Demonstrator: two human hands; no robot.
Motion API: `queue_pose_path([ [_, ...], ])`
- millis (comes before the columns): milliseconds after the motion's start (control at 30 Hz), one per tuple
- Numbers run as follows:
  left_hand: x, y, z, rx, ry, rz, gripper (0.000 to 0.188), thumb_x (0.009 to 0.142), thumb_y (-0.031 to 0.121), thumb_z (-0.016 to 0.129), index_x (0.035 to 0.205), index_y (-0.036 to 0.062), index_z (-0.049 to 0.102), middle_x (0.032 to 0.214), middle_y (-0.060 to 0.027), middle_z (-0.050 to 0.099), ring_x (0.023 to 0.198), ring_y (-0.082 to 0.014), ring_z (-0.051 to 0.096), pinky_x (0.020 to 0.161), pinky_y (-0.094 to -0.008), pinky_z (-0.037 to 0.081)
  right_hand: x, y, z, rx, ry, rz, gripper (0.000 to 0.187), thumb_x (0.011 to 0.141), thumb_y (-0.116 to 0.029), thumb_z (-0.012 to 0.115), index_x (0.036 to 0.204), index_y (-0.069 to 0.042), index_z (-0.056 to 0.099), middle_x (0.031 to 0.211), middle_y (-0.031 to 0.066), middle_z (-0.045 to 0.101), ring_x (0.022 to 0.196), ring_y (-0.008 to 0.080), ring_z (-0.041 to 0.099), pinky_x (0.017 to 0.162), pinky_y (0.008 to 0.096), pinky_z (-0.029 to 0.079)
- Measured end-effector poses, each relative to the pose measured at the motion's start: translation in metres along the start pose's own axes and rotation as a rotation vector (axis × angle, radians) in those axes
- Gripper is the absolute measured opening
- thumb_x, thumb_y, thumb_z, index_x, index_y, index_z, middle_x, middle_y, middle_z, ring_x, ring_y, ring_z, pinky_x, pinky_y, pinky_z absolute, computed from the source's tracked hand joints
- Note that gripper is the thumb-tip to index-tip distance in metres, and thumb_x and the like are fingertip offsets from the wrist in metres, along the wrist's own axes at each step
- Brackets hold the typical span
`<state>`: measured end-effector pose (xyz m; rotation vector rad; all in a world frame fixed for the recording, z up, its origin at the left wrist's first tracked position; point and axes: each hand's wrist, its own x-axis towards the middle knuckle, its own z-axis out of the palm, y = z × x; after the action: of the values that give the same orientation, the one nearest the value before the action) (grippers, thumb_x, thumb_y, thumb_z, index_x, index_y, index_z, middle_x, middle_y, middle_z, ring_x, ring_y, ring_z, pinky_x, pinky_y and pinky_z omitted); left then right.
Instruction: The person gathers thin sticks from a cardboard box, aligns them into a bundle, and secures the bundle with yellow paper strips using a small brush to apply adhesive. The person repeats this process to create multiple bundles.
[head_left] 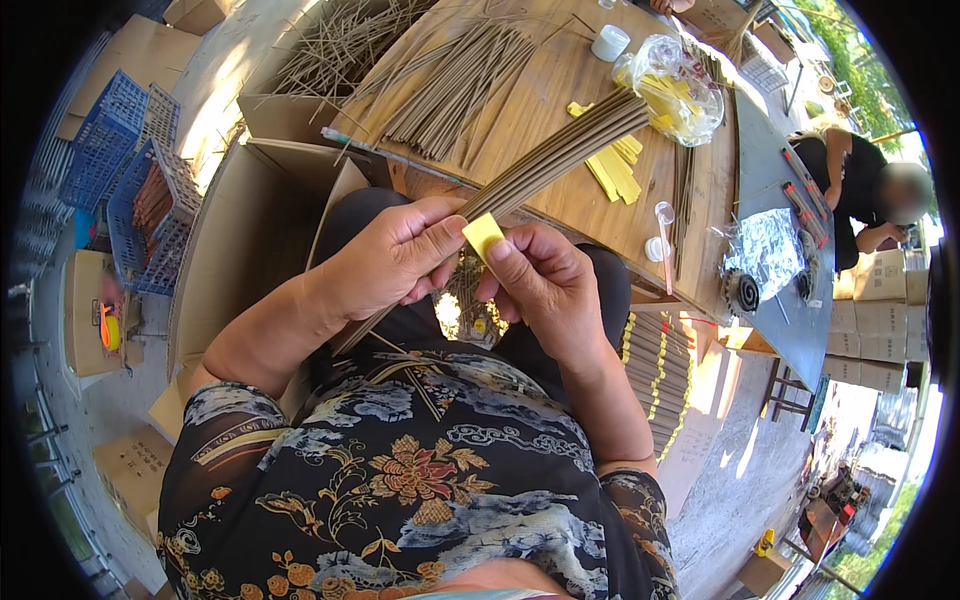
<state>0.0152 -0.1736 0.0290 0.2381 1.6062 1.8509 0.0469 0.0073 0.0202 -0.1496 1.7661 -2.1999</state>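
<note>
My left hand point(385, 255) is closed round a bundle of brown incense sticks point(565, 150), which slants up and to the right over the table edge. A short yellow paper strip point(483, 234) lies across the near side of the bundle. Its right end is pinched between the thumb and fingers of my right hand point(545, 285), while my left thumb rests at its other end. How far the strip goes round behind the sticks is hidden. More yellow paper strips point(610, 170) lie on the wooden table point(545, 105) beyond the bundle.
Loose incense sticks point(465, 90) are spread on the table, near a clear bag point(692, 95) of yellow strips and a white cup point(610, 43). An open cardboard box point(235, 250) stands at my left. Banded bundles point(658, 375) lie low at right. Another person point(850, 175) bends beyond the grey table point(790, 330).
</note>
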Motion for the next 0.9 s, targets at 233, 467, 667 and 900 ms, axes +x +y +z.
queue_pose_path([
  [233, -0.004, -0.013, 0.0, -0.023, 0.004, 0.059, 0.037, 0.094, 0.022, 0.04, 0.124, 0.0003, 0.04, 0.061, 0.0013, 0.046, 0.045, -0.0014, 0.037, 0.04, -0.0142, 0.031, 0.004, -0.004, 0.012, -0.135, 0.071, 0.095, 0.022, 0.086, -0.022, 0.056, 0.078, -0.002, 0.057, 0.058, -0.0007, 0.054, 0.049, 0.0028, 0.045, 0.043, 0.0168, 0.035],
  [467, -0.007, -0.016, 0.005, 0.099, 0.059, 0.107, 0.043, 0.094, 0.031, 0.036, 0.126, 0.0025, 0.038, 0.065, -0.0005, 0.047, 0.049, -0.0021, 0.037, 0.043, -0.0137, 0.031, 0.006, 0.01, 0.018, -0.145, 0.154, -0.045, 0.026, 0.085, -0.023, 0.058, 0.072, -0.001, 0.058, 0.057, -0.0002, 0.053, 0.05, 0.0031, 0.046, 0.044, 0.0177, 0.036],
  [667, -0.011, -0.018, 0.008, 0.104, 0.076, 0.083, 0.041, 0.096, 0.028, 0.032, 0.128, 0.0029, 0.036, 0.068, -0.0018, 0.047, 0.052, -0.003, 0.038, 0.046, -0.0144, 0.032, 0.005, 0.005, 0.016, -0.211, 0.149, 0.02, 0.027, 0.085, -0.023, 0.058, 0.071, 0.0, 0.058, 0.058, 0.0005, 0.054, 0.052, 0.0033, 0.046, 0.046, 0.0185, 0.038],
  [900, -0.013, -0.018, 0.006, 0.023, 0.003, 0.082, 0.051, 0.094, 0.037, 0.029, 0.131, 0.0019, 0.032, 0.07, -0.002, 0.047, 0.054, -0.0031, 0.038, 0.048, -0.0154, 0.033, 0.004, 0.004, 0.015, -0.241, 0.144, 0.024, 0.027, 0.085, -0.023, 0.059, 0.07, 0.0, 0.057, 0.058, 0.0011, 0.055, 0.052, 0.0034, 0.048, 0.046, 0.0188, 0.039],
])
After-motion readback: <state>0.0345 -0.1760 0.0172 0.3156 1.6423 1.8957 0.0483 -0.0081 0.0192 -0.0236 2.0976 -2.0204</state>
